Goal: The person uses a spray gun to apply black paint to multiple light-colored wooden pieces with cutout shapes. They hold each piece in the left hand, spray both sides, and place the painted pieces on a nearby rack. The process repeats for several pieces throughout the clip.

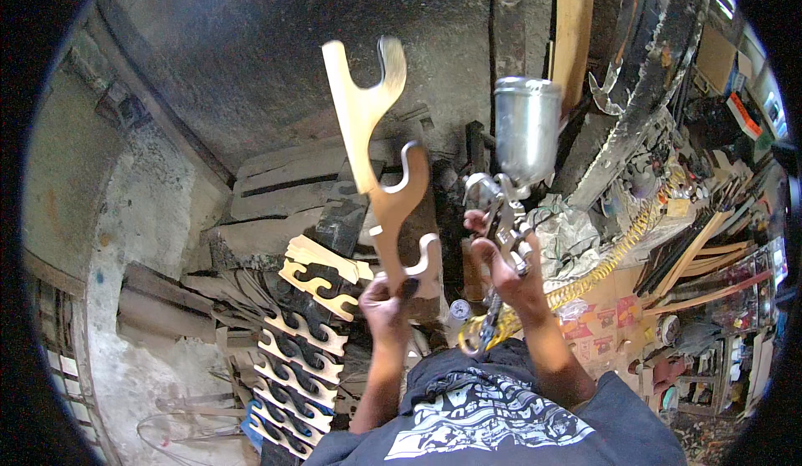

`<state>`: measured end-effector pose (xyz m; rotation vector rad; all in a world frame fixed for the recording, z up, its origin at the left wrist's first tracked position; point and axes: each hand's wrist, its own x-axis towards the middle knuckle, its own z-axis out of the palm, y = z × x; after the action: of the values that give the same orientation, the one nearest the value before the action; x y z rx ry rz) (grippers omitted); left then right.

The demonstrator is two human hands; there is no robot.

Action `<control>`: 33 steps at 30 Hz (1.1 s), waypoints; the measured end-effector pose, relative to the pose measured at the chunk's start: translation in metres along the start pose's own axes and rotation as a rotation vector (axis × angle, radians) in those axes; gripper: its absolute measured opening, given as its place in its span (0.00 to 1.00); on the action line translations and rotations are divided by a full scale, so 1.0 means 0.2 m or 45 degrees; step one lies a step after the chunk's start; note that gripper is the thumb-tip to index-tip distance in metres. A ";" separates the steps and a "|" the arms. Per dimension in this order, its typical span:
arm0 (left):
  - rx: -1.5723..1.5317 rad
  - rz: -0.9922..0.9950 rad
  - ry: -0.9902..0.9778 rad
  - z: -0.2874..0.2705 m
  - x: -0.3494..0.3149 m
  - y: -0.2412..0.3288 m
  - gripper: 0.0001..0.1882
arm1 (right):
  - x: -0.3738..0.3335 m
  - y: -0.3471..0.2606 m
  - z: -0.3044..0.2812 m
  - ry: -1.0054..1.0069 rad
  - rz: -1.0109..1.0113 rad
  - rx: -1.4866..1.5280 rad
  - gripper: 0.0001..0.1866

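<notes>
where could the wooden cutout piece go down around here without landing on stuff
Bare room lies left: the grey concrete floor between the dusty wall and the stacked grey planks. The row of pale wooden cutout pieces fills the ground beside the left hand. Right of the right hand and its metal spray gun, the yellow coiled hose and piled wood strips crowd everything.

To your right, flat red-and-white printed cartons lie on the cluttered bench, and an orange-and-white box sits high at the right edge. No screens or signs show.
</notes>
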<state>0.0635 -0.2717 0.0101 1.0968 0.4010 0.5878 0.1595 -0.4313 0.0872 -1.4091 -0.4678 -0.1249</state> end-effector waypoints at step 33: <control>1.435 1.727 -0.570 -0.05 0.68 0.93 0.10 | -0.28 -0.40 -0.14 -0.249 0.460 0.186 0.13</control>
<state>0.1186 -0.1189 0.1738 2.5352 -0.6045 1.3042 0.0881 -0.4834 0.1368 -1.3453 -0.3678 0.3356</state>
